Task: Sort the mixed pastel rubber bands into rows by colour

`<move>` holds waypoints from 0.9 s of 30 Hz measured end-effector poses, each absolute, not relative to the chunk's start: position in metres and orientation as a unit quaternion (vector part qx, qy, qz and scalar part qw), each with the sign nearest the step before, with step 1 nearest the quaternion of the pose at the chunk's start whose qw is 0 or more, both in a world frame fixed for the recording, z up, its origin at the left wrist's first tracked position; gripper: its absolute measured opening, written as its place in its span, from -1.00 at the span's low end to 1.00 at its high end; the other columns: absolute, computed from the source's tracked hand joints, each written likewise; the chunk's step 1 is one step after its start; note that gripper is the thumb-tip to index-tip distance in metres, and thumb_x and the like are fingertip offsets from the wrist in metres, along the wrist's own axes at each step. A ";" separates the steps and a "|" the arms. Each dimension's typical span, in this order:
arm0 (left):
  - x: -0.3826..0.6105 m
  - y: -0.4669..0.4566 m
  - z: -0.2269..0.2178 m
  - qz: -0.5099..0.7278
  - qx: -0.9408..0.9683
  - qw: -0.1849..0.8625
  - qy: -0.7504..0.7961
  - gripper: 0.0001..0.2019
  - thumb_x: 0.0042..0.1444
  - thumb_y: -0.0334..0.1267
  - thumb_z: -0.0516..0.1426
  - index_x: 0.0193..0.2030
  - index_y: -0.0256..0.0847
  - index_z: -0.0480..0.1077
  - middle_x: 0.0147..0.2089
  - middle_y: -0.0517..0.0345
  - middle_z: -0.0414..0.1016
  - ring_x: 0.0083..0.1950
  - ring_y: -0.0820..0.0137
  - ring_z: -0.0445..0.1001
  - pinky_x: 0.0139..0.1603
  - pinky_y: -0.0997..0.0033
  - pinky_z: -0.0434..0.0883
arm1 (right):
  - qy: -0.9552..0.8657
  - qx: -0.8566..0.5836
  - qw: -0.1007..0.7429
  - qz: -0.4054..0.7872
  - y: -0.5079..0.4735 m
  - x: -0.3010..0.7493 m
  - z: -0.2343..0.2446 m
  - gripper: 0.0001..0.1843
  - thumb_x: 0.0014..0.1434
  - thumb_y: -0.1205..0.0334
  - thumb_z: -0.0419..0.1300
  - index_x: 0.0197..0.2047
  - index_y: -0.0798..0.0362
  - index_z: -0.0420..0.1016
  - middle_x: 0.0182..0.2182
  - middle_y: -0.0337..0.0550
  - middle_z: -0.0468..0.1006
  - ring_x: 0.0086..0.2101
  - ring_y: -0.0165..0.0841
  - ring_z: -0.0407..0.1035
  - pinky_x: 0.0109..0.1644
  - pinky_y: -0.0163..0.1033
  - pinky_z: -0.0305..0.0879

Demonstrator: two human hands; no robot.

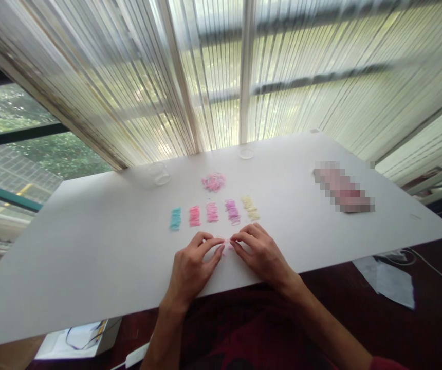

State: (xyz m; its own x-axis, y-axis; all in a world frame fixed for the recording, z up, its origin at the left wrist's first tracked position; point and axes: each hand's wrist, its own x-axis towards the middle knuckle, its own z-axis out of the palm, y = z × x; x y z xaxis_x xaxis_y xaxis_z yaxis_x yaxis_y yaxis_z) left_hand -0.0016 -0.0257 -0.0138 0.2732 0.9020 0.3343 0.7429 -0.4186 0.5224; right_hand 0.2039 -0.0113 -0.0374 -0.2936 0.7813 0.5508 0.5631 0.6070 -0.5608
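Pieces of pink material (225,245) pinched by left hand (192,264) and right hand (261,255), white table (90,246), coloured piles (212,211) beyond.

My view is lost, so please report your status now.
Left hand, right hand: fingers pinch pink bits. Five sorted piles beyond, mixed pile farther. Way clear.

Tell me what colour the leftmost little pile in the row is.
Teal. The leftmost pile shows clearly in the head view, beside a pink pile.

No text, label, brand, number or sign can be read, nothing legible is seen on the table (90,231), a pixelated patch (342,192) is left unreadable.
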 end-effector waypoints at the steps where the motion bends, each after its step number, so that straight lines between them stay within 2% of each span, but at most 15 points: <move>1: -0.002 -0.026 -0.013 0.292 0.793 0.110 0.523 -0.83 0.35 -0.19 0.17 -0.02 -0.05 0.58 -0.13 0.18 0.55 -0.24 0.45 0.55 -0.24 0.51 0.44 | -0.795 -0.423 0.416 0.125 -0.011 0.204 -0.038 -0.92 0.35 0.38 0.22 -0.16 0.06 0.55 -0.30 -0.10 0.51 -0.24 -0.22 0.39 -0.14 -0.12 0.43; 8: -0.001 -0.024 -0.011 0.281 0.796 0.050 0.533 -0.84 0.34 -0.17 0.18 -0.10 -0.04 0.62 -0.18 0.21 0.58 -0.28 0.47 0.58 -0.29 0.53 0.43 | -0.801 -0.420 0.415 0.099 -0.013 0.202 -0.036 -0.90 0.37 0.38 0.20 -0.16 0.06 0.56 -0.31 -0.09 0.52 -0.25 -0.21 0.39 -0.16 -0.12 0.44; 14: -0.007 -0.008 -0.004 0.221 0.781 0.017 0.584 -0.86 0.30 -0.19 0.23 -0.10 0.01 0.64 -0.17 0.25 0.59 -0.29 0.45 0.58 -0.35 0.51 0.36 | -0.782 -0.430 0.433 0.125 -0.012 0.202 -0.035 -0.82 0.39 0.34 0.18 0.03 0.01 0.53 -0.22 -0.09 0.58 -0.18 -0.20 0.44 -0.07 -0.07 0.47; 19: -0.009 0.008 0.004 0.155 0.743 0.006 0.651 -0.86 0.28 -0.19 0.24 -0.10 0.03 0.65 -0.15 0.23 0.61 -0.27 0.39 0.57 -0.38 0.47 0.32 | -0.776 -0.439 0.431 0.139 -0.012 0.203 -0.033 -0.86 0.39 0.33 0.18 -0.06 0.00 0.56 -0.25 -0.10 0.58 -0.20 -0.21 0.45 -0.08 -0.07 0.49; 27: -0.002 0.015 0.003 0.152 0.736 0.007 0.659 -0.84 0.30 -0.17 0.22 -0.12 -0.03 0.65 -0.18 0.18 0.61 -0.30 0.36 0.55 -0.41 0.43 0.29 | -0.769 -0.443 0.431 0.161 -0.013 0.203 -0.031 -0.86 0.38 0.33 0.18 -0.09 -0.02 0.57 -0.26 -0.10 0.57 -0.20 -0.21 0.46 -0.10 -0.08 0.50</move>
State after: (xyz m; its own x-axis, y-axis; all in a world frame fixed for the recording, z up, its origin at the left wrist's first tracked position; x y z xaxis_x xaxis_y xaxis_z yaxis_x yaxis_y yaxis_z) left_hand -0.0022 0.0152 0.0030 0.0840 0.9731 0.2147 0.9686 -0.1304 0.2119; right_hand 0.2030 -0.0127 -0.0312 -0.2351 0.8209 0.5205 0.5422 0.5552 -0.6307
